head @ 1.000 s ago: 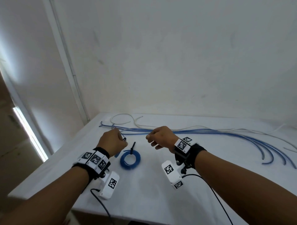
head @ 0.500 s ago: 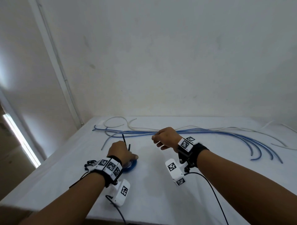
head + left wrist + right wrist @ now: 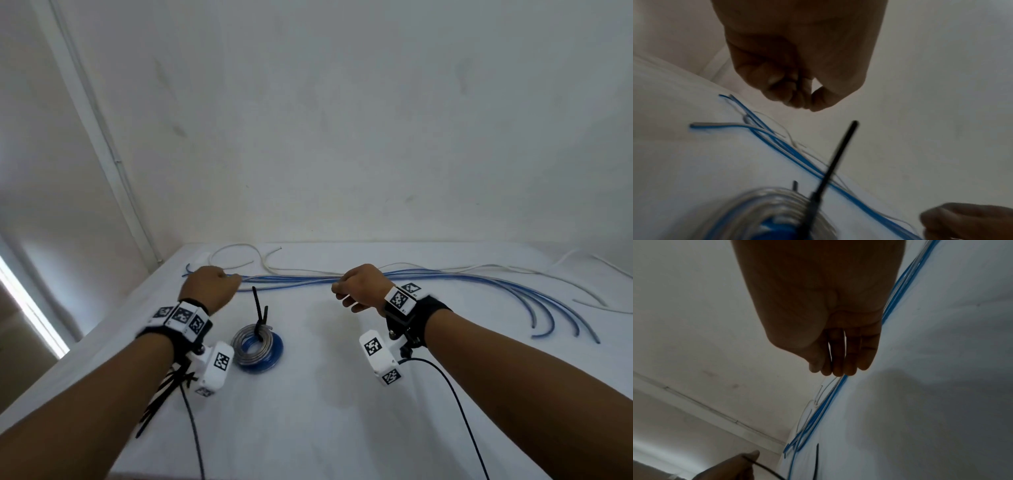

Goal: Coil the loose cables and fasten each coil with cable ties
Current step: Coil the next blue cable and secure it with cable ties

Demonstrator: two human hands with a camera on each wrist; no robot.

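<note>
Since half a second ago my left hand (image 3: 211, 287) has left the tied coil (image 3: 257, 346) and gone far-left to the loose cables (image 3: 428, 275); one coil done, next pick-up beginning.

Near me the coil lies flat on the table (image 3: 325, 411), its cable tie (image 3: 259, 310) tail pointing up and far; spare ties (image 3: 161, 397) lie near-left; left fingers curled, empty as far as I can judge; right hand (image 3: 359, 287) loosely curled, apparently empty; farther off the cables run left to right; next I must pinch one end.

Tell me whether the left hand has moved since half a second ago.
Yes. The left hand has left the tied coil and gone farther out, to the loose cables near the wall.
</note>
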